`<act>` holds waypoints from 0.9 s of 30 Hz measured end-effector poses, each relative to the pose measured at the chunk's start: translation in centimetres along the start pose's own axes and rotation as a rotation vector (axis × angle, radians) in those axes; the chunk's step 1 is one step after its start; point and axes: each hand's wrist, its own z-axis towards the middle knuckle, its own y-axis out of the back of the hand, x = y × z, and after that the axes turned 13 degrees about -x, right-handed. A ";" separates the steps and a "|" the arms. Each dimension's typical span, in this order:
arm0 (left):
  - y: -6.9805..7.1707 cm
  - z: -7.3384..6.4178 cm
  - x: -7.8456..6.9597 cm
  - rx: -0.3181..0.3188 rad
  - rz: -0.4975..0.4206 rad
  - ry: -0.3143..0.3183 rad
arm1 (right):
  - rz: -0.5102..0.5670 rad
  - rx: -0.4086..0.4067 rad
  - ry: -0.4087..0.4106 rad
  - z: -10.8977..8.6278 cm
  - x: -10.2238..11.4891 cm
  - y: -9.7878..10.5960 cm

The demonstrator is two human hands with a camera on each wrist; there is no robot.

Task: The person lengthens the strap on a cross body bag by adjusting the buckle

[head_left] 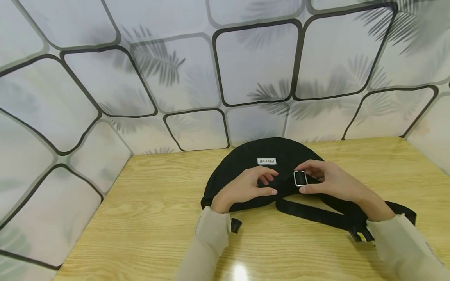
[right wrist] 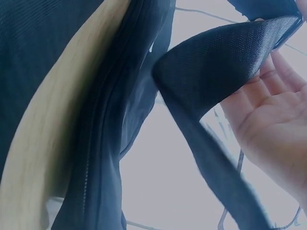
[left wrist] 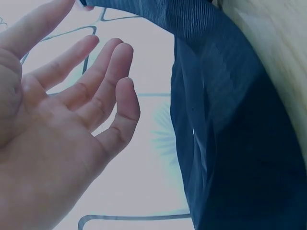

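Note:
A black crescent-shaped bag [head_left: 281,150] lies on the wooden table with its small white label [head_left: 266,161] upside down. My right hand [head_left: 327,179] pinches a silver metal slider buckle [head_left: 300,178] on the bag's black strap [head_left: 313,212], thumb below and fingers above. From the right wrist view, the webbing [right wrist: 206,67] folds and runs up to that hand's fingertips. My left hand [head_left: 246,185] is over the bag's left half, fingers loosely bent, nothing between them. In the left wrist view its palm and spread fingers show beside the bag's dark side [left wrist: 240,134].
The strap loops right, past my right wrist, where a black piece with a yellow-green mark [head_left: 361,236] lies. A short black strap end [head_left: 236,225] pokes out by my left sleeve. Behind the wooden table [head_left: 151,218] stands a patterned backdrop [head_left: 256,66] with leaf shapes.

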 end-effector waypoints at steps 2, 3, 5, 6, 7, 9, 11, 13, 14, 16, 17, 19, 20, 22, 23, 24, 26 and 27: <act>-0.3 0.2 -0.1 0.000 -0.004 0.010 | -0.005 0.001 -0.002 0.1 0.1 -0.2; -0.4 0.3 -0.2 -0.001 -0.006 0.018 | -0.005 0.002 -0.004 0.1 0.2 -0.3; -0.7 0.5 -0.3 -0.004 -0.008 0.027 | 0.000 0.003 -0.006 0.3 0.5 -0.4; -0.8 0.6 -0.4 -0.004 -0.005 0.030 | 0.010 0.004 -0.005 0.3 0.6 -0.5; -1.0 0.8 -0.5 -0.004 -0.004 0.033 | 0.019 0.006 -0.003 0.4 0.6 -0.6; -1.3 1.0 -0.7 -0.001 0.002 0.035 | 0.044 0.008 0.008 0.4 0.8 -0.8; -1.5 1.2 -0.8 0.003 0.005 0.036 | 0.071 0.013 0.030 0.5 0.8 -1.0; -1.7 1.3 -0.8 0.008 0.003 0.043 | 0.089 0.015 0.052 0.6 0.8 -1.1; -1.8 1.4 -0.9 0.010 0.003 0.046 | 0.098 0.017 0.059 0.7 0.8 -1.2; -2.0 1.5 -0.9 0.011 0.003 0.050 | 0.111 0.022 0.066 0.8 0.7 -1.3; -2.1 1.5 -0.9 0.010 0.005 0.052 | 0.114 0.023 0.063 0.8 0.8 -1.4; -2.3 1.6 -0.9 0.009 0.011 0.044 | 0.114 0.027 0.057 0.8 0.8 -1.4; -2.4 1.6 -0.9 0.010 0.013 0.038 | 0.112 0.032 0.054 0.8 0.8 -1.5; -2.5 1.7 -0.9 0.010 0.016 0.025 | 0.105 0.038 0.051 0.8 0.9 -1.5; -2.6 1.7 -0.8 0.011 0.016 0.018 | 0.102 0.039 0.050 0.8 0.9 -1.5; -2.6 1.7 -0.8 0.012 0.017 0.012 | 0.103 0.042 0.047 0.8 0.9 -1.4; -2.5 1.6 -0.8 0.010 0.019 0.003 | 0.108 0.041 0.045 0.7 0.8 -1.4; -2.4 1.6 -0.7 0.009 0.021 -0.002 | 0.113 0.039 0.046 0.7 0.8 -1.4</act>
